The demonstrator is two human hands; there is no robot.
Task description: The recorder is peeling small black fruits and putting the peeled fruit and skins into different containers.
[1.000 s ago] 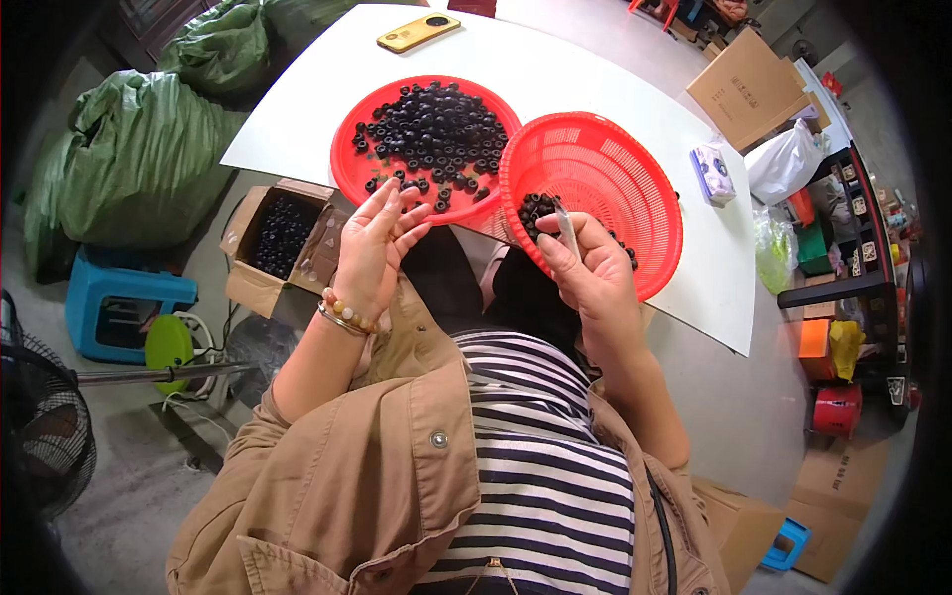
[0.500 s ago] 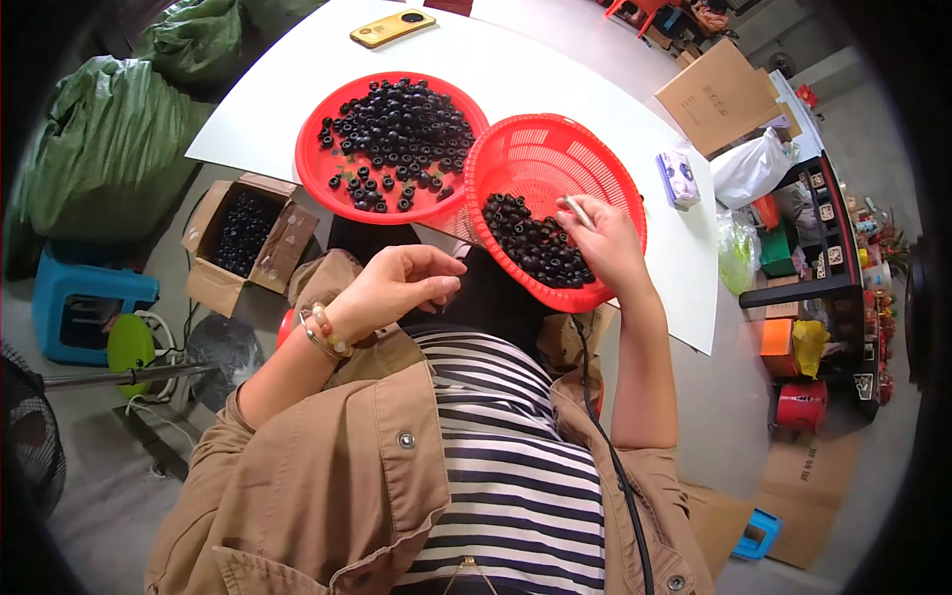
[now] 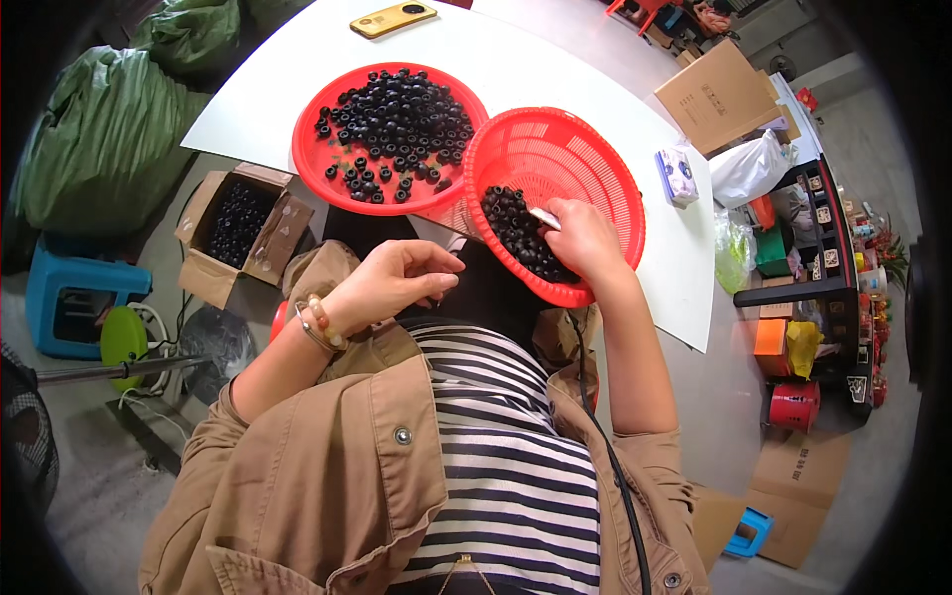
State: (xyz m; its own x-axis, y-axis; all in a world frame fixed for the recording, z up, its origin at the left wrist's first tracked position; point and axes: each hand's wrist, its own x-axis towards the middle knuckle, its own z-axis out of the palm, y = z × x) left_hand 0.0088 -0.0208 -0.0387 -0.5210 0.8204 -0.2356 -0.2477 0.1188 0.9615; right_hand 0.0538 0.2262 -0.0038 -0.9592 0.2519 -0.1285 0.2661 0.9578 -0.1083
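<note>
Pinched a slim pale tool (image 3: 543,217) in the right hand (image 3: 583,238), close over black holed beads (image 3: 508,220) inside the red perforated basket (image 3: 600,171) at one o'clock. Held the left hand (image 3: 389,283) half-curled toward nine o'clock, but could not tell if gripping anything. Had a round red tray (image 3: 317,157) of more beads (image 3: 409,114) at eleven.

Black pieces (image 3: 397,107) contrast with a red tray (image 3: 309,154) at 11 o'clock and a red basket (image 3: 600,169) at 1 o'clock on a white surface (image 3: 531,59). A tan jacket (image 3: 317,456) frames a black-and-white striped top (image 3: 521,466) at 6 o'clock; green sacks (image 3: 94,149) sit at 10 o'clock, a blue stool (image 3: 55,273) at 9.
</note>
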